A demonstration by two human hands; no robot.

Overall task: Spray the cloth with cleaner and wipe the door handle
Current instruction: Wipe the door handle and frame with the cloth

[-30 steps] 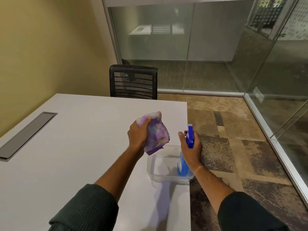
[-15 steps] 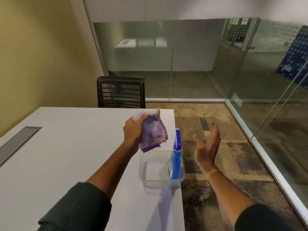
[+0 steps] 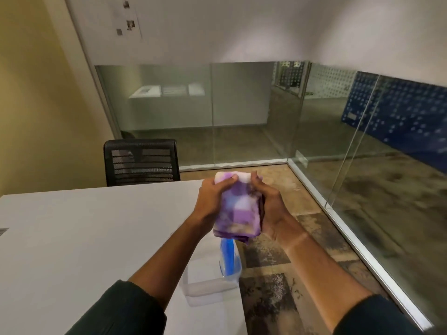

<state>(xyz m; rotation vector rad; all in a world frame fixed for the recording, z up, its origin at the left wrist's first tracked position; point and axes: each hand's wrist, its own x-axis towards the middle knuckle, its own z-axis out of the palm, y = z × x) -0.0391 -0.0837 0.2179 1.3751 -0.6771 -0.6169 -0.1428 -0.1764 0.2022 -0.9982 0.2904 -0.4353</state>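
Both hands [image 3: 242,201] gripping folded cloth [image 3: 238,209], spray bottle [image 3: 228,258] below

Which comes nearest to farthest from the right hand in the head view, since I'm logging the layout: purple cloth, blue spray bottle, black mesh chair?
1. Purple cloth: gripped by the right hand, on its left.
2. Blue spray bottle: below the hands, standing in the clear tub.
3. Black mesh chair: far left, behind the table.

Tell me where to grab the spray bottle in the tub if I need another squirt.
Take the spray bottle by its blue neck, just under the head, coming from above and from the right. It stands roughly upright in the clear plastic tub, whose walls block a low side grip. The cloth hides the trigger head, so lift that clear first.
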